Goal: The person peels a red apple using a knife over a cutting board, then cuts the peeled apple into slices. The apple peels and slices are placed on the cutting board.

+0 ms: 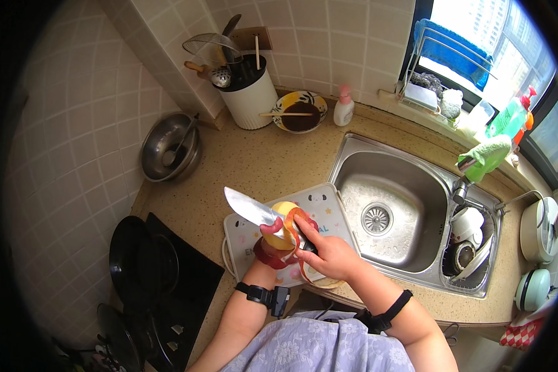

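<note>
My left hand [270, 251] holds a partly peeled apple [284, 208] over a white cutting board [328, 209] printed with small cartoon pictures. Much of that hand is hidden behind the fruit and its peel. A knife [251, 209] with a broad steel blade lies across the apple, its tip pointing up and left. My right hand [328, 253] grips the knife's dark handle, with the index finger against the red peel. One long strip of peel [307, 274] hangs from the apple towards the board's near edge, and more red peel shows around the fruit.
A steel sink [395, 200] lies right of the board, with a rack of dishes [467, 253] beyond. Steel bowls [160, 153], a utensil holder [249, 104], a bowl of dark sauce [301, 116] and a pump bottle [344, 110] stand behind. A black pan [132, 260] is at left.
</note>
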Demonstrator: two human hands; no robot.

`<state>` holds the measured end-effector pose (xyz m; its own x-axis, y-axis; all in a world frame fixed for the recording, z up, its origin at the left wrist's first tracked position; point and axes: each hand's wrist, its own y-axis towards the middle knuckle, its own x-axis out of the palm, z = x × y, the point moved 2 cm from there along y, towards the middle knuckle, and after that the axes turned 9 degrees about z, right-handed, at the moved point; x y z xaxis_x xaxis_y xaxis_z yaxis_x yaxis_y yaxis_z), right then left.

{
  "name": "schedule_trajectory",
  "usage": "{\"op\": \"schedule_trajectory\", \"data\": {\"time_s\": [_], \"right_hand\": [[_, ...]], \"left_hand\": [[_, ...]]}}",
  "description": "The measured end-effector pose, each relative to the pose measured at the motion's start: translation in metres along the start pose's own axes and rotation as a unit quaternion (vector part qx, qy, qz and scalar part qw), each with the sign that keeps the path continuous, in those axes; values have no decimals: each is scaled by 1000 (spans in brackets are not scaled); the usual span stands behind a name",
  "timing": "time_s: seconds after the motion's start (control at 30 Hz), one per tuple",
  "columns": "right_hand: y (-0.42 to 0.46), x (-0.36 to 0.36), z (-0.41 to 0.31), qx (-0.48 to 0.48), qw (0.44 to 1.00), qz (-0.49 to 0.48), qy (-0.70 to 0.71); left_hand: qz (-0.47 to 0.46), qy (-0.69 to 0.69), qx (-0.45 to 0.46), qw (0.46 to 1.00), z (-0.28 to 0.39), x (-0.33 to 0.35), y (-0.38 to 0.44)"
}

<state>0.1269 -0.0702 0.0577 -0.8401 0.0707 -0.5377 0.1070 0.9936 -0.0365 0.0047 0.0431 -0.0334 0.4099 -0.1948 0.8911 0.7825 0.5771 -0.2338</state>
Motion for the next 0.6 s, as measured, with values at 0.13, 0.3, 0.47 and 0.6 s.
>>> {"op": "schedule_trajectory", "data": {"time_s": [0.13,0.3,0.47,0.6], "right_hand": [[2,-1,-2,21,999,9,41],[3,4,0,29,998,-2,56],[5,1,-4,64,995,-11,76],[5,9,11,7,994,37,103]], "left_hand": [[-8,-21,-7,1000,0,-6,3],[-5,42,16,999,0,-13,9],[-14,20,45,999,-2,-33,15],[-52,-4,53,997,-3,-32,13]]}}
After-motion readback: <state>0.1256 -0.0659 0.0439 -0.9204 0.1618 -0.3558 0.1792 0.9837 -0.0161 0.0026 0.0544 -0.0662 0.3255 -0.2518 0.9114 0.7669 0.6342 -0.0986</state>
